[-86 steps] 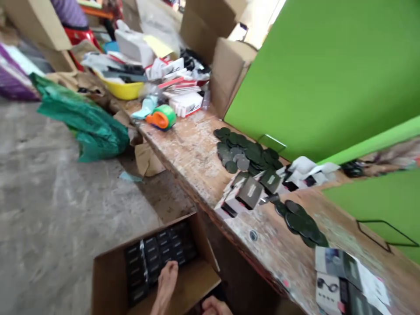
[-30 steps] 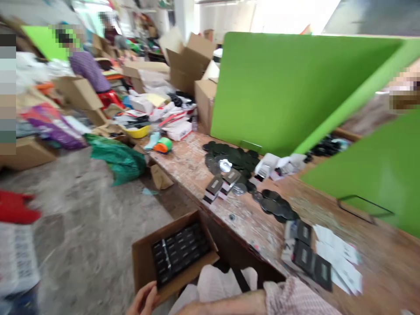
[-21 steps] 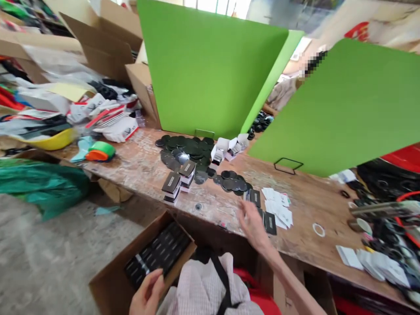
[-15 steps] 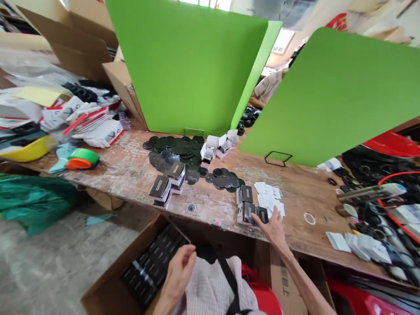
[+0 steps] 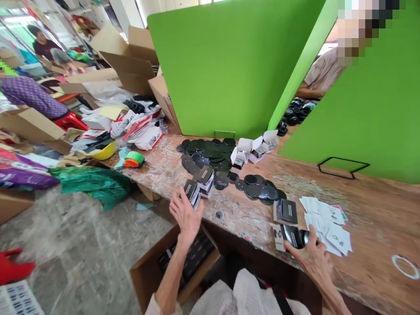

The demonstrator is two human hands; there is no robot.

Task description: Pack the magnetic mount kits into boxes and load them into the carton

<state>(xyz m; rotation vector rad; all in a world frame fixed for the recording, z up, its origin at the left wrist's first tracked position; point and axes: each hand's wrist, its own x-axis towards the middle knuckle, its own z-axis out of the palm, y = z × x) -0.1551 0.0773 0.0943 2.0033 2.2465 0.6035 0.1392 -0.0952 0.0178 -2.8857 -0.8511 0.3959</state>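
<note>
My left hand [image 5: 187,218] is at the nearer stack of small black-topped booklets or boxes [image 5: 190,189], fingers spread along its side. Just behind it stands a second, similar stack [image 5: 204,176]. On the right, my right hand [image 5: 316,254] has its thumb and fingers around a small glossy black box [image 5: 293,236] near the table's front edge. Another dark box [image 5: 288,211] sits right behind that one. White printed slips [image 5: 328,225] lie in a loose pile beside my right fingers. Black round discs [image 5: 259,188] lie overlapping between the two hands.
More dark discs [image 5: 210,151] and opened small white boxes [image 5: 244,148] are farther back. Green panels [image 5: 226,65] stand along the table. Below the edge is a carton [image 5: 144,271] of black boxes. A tape roll [image 5: 134,158] lies left. Other people sit beyond.
My left hand has risen from above the carton to the nearer booklet stack. My right hand stays at the black boxes. The view has swung left.
</note>
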